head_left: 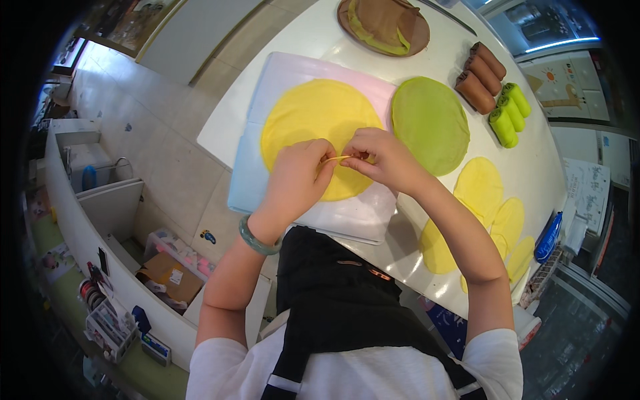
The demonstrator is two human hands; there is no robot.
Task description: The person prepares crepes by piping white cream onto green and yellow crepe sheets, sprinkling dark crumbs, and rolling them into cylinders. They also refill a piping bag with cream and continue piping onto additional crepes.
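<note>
My left hand [300, 170] and my right hand [383, 157] meet above a large, round yellow dough-like sheet [320, 110]. Between them they pinch a thin yellow strip [337, 159], each hand closed on one end. The fingers partly hide the strip and the near half of the sheet. Under the sheet lies a pastel blue, pink and white mat [250, 183]. Just right of the mat rests a flat green round [430, 127], touching neither hand. Several smaller yellow ovals [479, 190] overlap beneath and beyond my right forearm.
Three brown rolls [477, 93] and three green rolls [508, 113] stand at the table's far right. A brown round [383, 30] with green edging lies at the back. A blue tube-like packet [549, 237] is near the right edge. An open-topped cabinet with a cardboard box [170, 277] stands left.
</note>
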